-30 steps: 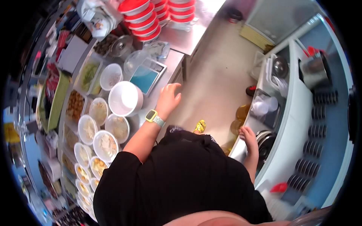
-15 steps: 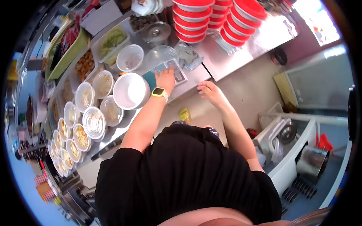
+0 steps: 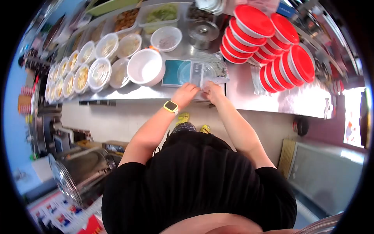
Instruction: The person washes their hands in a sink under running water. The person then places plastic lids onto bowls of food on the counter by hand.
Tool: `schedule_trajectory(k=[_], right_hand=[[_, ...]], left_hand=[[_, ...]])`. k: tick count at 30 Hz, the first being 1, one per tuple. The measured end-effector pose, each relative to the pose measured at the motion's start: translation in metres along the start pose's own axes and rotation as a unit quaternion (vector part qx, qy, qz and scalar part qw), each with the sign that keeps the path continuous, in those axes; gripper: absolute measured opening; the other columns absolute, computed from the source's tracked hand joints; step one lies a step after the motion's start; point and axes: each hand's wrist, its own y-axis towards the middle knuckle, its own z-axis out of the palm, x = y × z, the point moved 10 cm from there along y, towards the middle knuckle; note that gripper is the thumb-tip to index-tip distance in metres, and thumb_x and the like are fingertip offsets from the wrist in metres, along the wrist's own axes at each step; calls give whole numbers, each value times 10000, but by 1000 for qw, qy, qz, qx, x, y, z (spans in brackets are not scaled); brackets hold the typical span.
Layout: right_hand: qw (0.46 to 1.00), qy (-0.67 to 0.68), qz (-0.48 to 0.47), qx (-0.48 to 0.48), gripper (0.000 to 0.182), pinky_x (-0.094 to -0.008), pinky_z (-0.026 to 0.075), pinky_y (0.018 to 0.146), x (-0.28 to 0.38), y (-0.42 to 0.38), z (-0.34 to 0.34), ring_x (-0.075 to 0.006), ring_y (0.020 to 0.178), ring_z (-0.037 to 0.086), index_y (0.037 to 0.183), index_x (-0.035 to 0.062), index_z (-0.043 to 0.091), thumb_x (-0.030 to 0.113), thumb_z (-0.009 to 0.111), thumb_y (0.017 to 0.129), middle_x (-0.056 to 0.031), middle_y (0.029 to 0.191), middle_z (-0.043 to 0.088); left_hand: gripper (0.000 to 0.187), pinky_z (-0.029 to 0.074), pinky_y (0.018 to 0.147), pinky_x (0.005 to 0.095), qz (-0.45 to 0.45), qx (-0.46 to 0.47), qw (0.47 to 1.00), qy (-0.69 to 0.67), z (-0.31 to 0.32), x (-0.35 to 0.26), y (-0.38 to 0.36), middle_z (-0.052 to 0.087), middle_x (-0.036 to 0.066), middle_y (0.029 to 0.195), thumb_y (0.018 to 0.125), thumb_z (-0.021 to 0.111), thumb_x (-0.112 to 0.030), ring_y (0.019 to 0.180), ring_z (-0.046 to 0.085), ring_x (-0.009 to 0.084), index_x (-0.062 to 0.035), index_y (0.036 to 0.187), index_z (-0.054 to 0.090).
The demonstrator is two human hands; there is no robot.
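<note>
My left hand, below a yellow-cased watch, is at the near edge of a digital scale with a teal plate. Its fingers are stretched toward the scale's display side, with no object visible in them. Close by on the right, my right hand has its fingers closed on the near edge of a clear plastic lid. This round lid lies partly over the scale. Left of the scale stands a white tub. Clear plastic bags lie behind the right hand.
Many filled round tubs line the steel counter's left side. Behind are a white bowl, a lidded metal pot and a container of green vegetables. Stacked red-lidded bowls stand at right. A large metal pot is at lower left.
The view has turned rightward. My left hand has left the scale's top for its near edge. My right hand has come from beside the counter to the clear lid, now over the scale.
</note>
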Motion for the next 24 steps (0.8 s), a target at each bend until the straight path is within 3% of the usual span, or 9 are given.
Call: schedule_trajectory(k=[7, 13, 14, 16, 17, 19, 20, 22, 24], right_hand=[[972, 166, 27, 166, 552, -521, 431, 944, 17, -63, 35, -339, 1159, 536, 1352, 23, 373, 423, 456, 982, -162, 1243, 547], [981, -97, -101, 134, 231, -360, 542, 739, 13, -13, 7, -232, 849, 609, 1088, 45, 485, 197, 563, 933, -129, 1081, 598], [965, -164, -201, 18, 179, -323, 543, 685, 57, -80, 15, -201, 827, 614, 1075, 61, 497, 168, 546, 940, -106, 1039, 608], [843, -265, -461, 82, 178, -318, 535, 721, 92, -133, 19, -202, 841, 617, 1080, 56, 594, 85, 510, 926, -102, 1058, 627], [747, -351, -558, 83, 221, -325, 533, 732, 101, -169, 25, -219, 842, 622, 1082, 63, 630, 41, 507, 900, -100, 1077, 639], [503, -612, -583, 183, 345, -359, 530, 760, 61, -202, 48, -265, 885, 616, 1084, 105, 677, -21, 528, 799, -84, 1105, 653], [501, -613, -579, 193, 345, -359, 530, 760, 49, -207, 39, -265, 885, 616, 1084, 105, 677, -21, 528, 799, -84, 1105, 653], [516, -675, -484, 207, 432, -388, 516, 813, 20, -185, 43, -285, 934, 600, 1077, 141, 687, -56, 553, 716, -50, 1098, 665], [523, -642, -523, 202, 437, -381, 498, 834, 30, -198, 85, -279, 956, 588, 1074, 140, 693, -66, 564, 710, -54, 1098, 658]], left_hand=[[289, 462, 973, 440, -115, -157, 981, 12, -61, -41, -43, 621, 73, 967, 754, 642, 4, 945, 597, 265, -88, 1027, 656], [127, 498, 831, 391, -348, -242, 905, -42, -130, -56, -194, 648, 123, 915, 853, 639, -53, 905, 610, 322, -52, 980, 637], [127, 494, 816, 376, -383, -304, 872, -3, -152, -57, -240, 641, 128, 924, 871, 620, -57, 888, 611, 305, -36, 997, 627], [144, 486, 793, 339, -463, -403, 779, 130, -193, -73, -331, 615, 124, 962, 917, 555, -48, 850, 605, 246, 6, 1044, 596], [113, 475, 828, 348, -469, -540, 699, -23, -184, -66, -397, 586, 121, 992, 951, 545, -91, 893, 581, 232, 6, 996, 579], [168, 510, 767, 394, -645, -201, 719, 163, -163, -37, -443, 630, 142, 977, 947, 519, -163, 840, 631, 297, -44, 1026, 606], [185, 518, 741, 415, -714, 49, 672, 193, -117, -16, -496, 646, 143, 978, 942, 511, -188, 830, 644, 325, -74, 1037, 622], [195, 517, 708, 440, -669, 28, 720, 184, -126, -14, -509, 662, 121, 987, 928, 513, -217, 844, 641, 357, -138, 1045, 648], [177, 512, 735, 469, -720, -120, 656, 191, -166, -9, -524, 654, 132, 982, 914, 546, -192, 889, 635, 354, -131, 1035, 660]])
